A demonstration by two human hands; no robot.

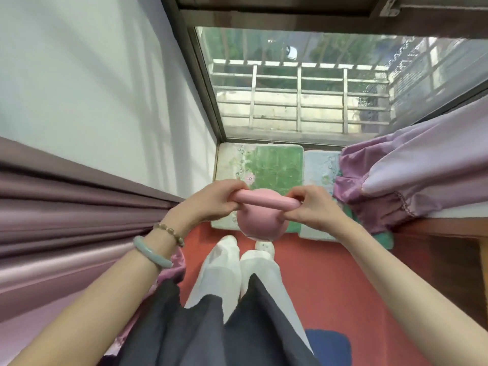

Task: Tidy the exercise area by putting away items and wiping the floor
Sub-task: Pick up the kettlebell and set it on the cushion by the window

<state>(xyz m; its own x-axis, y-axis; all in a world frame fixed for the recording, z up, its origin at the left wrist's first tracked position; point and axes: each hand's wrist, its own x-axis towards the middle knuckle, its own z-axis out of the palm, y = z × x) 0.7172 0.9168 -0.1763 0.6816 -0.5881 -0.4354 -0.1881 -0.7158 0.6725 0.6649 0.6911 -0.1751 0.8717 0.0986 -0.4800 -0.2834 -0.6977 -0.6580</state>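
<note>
A pink kettlebell [260,220] hangs in the air in front of me, above my feet and the near edge of the cushions. My left hand [211,200] grips the left end of its handle, and my right hand [309,204] grips the right end. Both hands are closed around the handle. The round body of the kettlebell hangs below the handle between my hands, just over the red floor [330,273].
A green and white cushion [274,165] and a pale blue cushion [318,165] lie on the window ledge ahead. Mauve curtains [66,220] hang on the left and a lilac curtain [412,180] on the right. A dark blue object [330,347] lies on the floor at lower right.
</note>
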